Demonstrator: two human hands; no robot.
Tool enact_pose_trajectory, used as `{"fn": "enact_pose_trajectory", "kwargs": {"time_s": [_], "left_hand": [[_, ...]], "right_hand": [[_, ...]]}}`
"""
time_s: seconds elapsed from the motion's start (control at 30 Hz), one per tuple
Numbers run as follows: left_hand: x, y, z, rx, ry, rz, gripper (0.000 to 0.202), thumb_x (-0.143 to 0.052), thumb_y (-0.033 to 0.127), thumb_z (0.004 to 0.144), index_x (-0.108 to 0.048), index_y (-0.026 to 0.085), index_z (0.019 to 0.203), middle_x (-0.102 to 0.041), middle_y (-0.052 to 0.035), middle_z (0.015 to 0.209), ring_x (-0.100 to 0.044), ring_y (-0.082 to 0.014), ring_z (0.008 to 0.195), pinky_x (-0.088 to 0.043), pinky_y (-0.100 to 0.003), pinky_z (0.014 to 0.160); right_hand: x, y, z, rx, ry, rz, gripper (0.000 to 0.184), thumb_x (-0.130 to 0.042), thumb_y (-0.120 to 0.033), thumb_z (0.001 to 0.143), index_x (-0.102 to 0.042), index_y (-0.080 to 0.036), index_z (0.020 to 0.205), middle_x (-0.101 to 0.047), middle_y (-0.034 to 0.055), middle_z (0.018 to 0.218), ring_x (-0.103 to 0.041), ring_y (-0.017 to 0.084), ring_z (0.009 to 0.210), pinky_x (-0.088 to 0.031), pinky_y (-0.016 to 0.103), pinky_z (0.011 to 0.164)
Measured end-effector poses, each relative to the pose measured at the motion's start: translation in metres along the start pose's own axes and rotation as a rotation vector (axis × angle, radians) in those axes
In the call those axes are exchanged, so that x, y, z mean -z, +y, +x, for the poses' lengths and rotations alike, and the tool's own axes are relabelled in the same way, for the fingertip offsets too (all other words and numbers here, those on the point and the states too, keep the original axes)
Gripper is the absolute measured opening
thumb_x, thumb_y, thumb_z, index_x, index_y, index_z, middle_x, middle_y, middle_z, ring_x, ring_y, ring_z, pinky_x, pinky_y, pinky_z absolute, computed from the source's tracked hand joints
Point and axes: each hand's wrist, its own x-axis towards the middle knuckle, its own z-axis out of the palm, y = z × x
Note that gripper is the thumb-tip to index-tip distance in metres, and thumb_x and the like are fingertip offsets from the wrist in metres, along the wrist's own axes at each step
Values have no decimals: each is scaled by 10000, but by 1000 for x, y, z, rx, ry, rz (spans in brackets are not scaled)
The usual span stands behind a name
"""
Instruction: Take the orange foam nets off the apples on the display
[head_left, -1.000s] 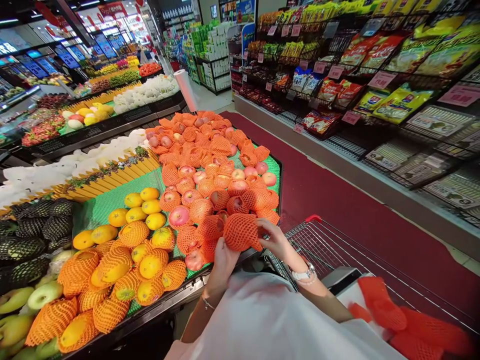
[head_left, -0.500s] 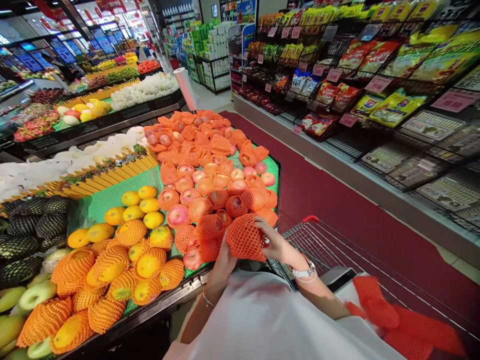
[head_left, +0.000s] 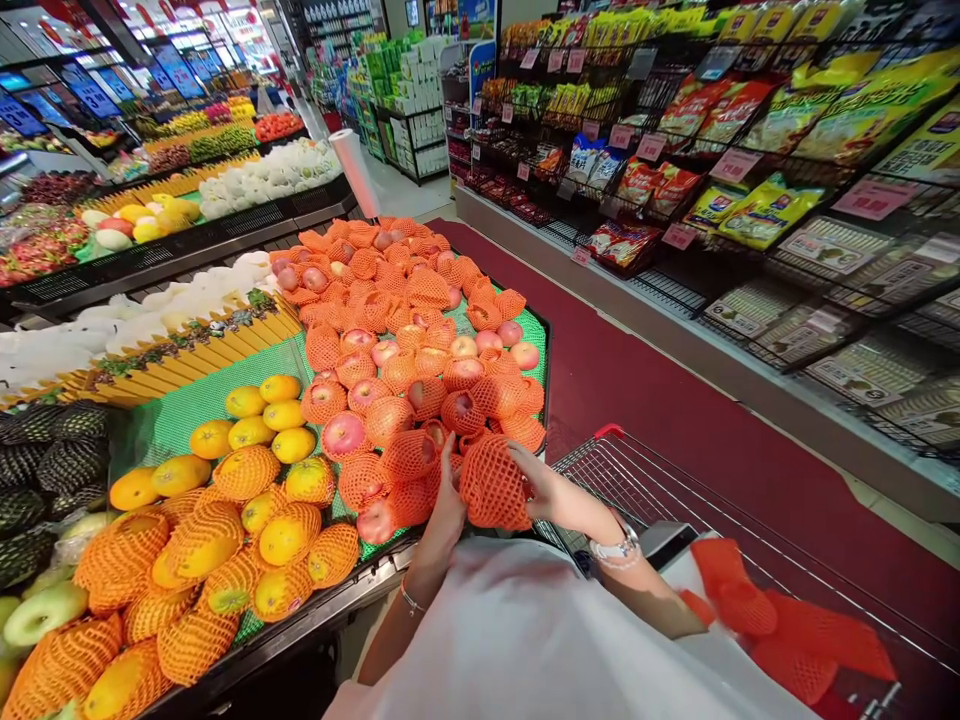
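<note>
An orange foam fruit net [head_left: 495, 484], rounded as if around a fruit, is held between my two hands at the near edge of the apple display. Whatever lies inside it is hidden by the mesh. My left hand [head_left: 448, 500] presses its left side, one finger or the thumb pointing up. From the right, my right hand [head_left: 553, 490] curls its fingers over the net. Just beyond are red apples [head_left: 343, 434], many in the same orange nets, piled on green matting [head_left: 534, 345].
Oranges [head_left: 285, 540], some netted, lie left of the apples. At my right stands a wire shopping cart [head_left: 622, 470] with loose orange foam nets [head_left: 817, 640] in or over it. Across the red floor [head_left: 637, 370] run shelves of packaged food [head_left: 769, 210]. A plastic bag roll [head_left: 354, 172] stands behind.
The view has shifted slightly, so the display sits further left. The net has turned a little between my hands, and my left hand's finger or thumb now points up beside it.
</note>
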Motion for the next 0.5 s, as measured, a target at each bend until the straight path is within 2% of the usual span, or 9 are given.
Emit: {"fn": "enact_pose_trajectory", "kwargs": {"time_s": [0.07, 0.13, 0.2, 0.27, 0.4, 0.5], "left_hand": [[-1, -4, 3, -33, -6, -12, 629, -715, 331, 753, -458, 234, 1319, -428, -95, 1447, -356, -231, 1384, -277, -377, 1154], [-3, -7, 4, -34, -12, -29, 535, -706, 356, 763, -532, 211, 1248, -426, -91, 1454, -351, -237, 1388, -254, -374, 1166], [-6, -9, 6, -7, -19, -63, 528, -697, 406, 766, -552, 208, 1233, -432, -91, 1452, -341, -247, 1394, -251, -386, 1168], [-11, -8, 7, 21, -17, -95, 567, -711, 444, 744, -556, 207, 1236, -434, -93, 1452, -317, -257, 1407, -252, -388, 1169], [-19, -4, 16, 69, 42, -173, 683, -767, 515, 646, -547, 195, 1209, -471, -108, 1413, -337, -282, 1391, -296, -388, 1148], [-20, -5, 23, 97, 80, -190, 764, -716, 644, 626, -524, 191, 1209, -492, -130, 1384, -373, -299, 1364, -362, -405, 1103]], "right_hand": [[1, 0, -1, 6, 67, -7, 564, -544, -36, 743, -491, -163, 1290, -462, 135, 1361, -415, 267, 1313, -375, 429, 1098], [2, -2, -4, 2, 132, -53, 429, -544, -36, 758, -585, -166, 1165, -579, 108, 1192, -544, 250, 1148, -479, 390, 978], [4, -7, -7, -14, 182, -124, 332, -542, -34, 768, -634, -170, 1056, -631, 82, 1050, -608, 225, 980, -534, 351, 850], [7, -15, -13, 4, 237, -214, 302, -532, -33, 790, -651, -178, 1028, -652, 74, 1012, -631, 212, 912, -549, 331, 789], [19, -32, -29, 180, 417, -381, 360, -475, -32, 884, -630, -216, 1152, -676, 59, 1098, -646, 187, 1030, -537, 296, 856], [26, -28, -31, 243, 607, -330, 379, -443, -29, 911, -641, -259, 1137, -679, 32, 1086, -635, 149, 1032, -512, 285, 893]]}}
